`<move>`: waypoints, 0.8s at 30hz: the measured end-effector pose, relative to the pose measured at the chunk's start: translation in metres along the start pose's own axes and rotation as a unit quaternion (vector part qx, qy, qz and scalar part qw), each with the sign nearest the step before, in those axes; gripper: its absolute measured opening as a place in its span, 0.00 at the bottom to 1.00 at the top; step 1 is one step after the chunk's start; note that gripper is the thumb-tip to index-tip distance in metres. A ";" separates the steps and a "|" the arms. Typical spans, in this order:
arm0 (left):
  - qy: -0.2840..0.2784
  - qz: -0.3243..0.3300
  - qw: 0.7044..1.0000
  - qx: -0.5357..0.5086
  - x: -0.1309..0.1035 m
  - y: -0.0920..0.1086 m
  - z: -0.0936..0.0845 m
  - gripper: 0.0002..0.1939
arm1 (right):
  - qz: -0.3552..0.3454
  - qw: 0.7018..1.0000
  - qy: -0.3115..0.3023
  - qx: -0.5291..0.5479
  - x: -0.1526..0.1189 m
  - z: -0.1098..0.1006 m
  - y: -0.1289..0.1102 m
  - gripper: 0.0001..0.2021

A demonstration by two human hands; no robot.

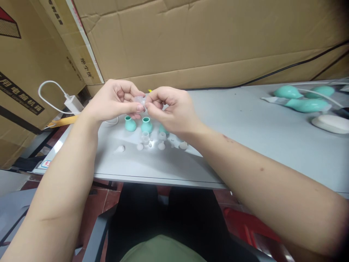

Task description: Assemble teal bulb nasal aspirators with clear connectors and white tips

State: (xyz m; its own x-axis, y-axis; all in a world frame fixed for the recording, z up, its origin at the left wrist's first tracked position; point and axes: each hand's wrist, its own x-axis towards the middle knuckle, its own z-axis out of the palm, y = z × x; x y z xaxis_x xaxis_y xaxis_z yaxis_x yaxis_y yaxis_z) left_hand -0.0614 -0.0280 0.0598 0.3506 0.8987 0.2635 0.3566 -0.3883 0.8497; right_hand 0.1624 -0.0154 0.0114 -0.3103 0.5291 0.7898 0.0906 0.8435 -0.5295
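Between my two hands, above the table, is a small clear plastic piece [140, 99]. My left hand [120, 100] pinches it between thumb and fingers. The fingertips of my right hand [167, 105] are closed against its right side; what exactly they grip is too small to make out. Below stand two teal rubber bulbs, one on the left [130, 124] and one in the middle [147, 126], with open mouths upward. A third teal bulb [163, 129] is partly hidden by my right hand. In front of them are a clear plastic cup-like part [145, 137] and another clear part [162, 137].
Several small whitish pieces [140, 146] lie near the table's front. More teal bulbs [288, 92], a plastic-wrapped one [308, 104] and a white mouse-like object [331, 123] are at the right. A white charger [73, 104] sits left; cardboard [204, 40] walls the back.
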 end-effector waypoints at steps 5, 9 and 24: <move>0.000 -0.002 1.000 0.008 -0.001 0.002 0.001 0.30 | -0.027 0.999 -0.022 -0.024 0.002 0.000 0.007 0.08; -0.006 -0.007 1.000 0.006 -0.001 0.003 0.001 0.31 | -0.045 0.997 -0.043 -0.054 0.002 0.002 0.014 0.07; -0.040 -0.014 0.999 0.006 -0.003 0.005 -0.003 0.33 | 0.045 0.989 -0.140 0.015 0.009 -0.013 -0.001 0.08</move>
State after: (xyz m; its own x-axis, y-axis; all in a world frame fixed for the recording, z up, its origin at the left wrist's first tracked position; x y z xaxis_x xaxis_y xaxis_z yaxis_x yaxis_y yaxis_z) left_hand -0.0636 -0.0323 0.0650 0.4076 0.8906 0.2017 0.3785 -0.3658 0.8503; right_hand 0.1721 -0.0103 0.0228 -0.5521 0.5513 0.6255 0.1019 0.7892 -0.6056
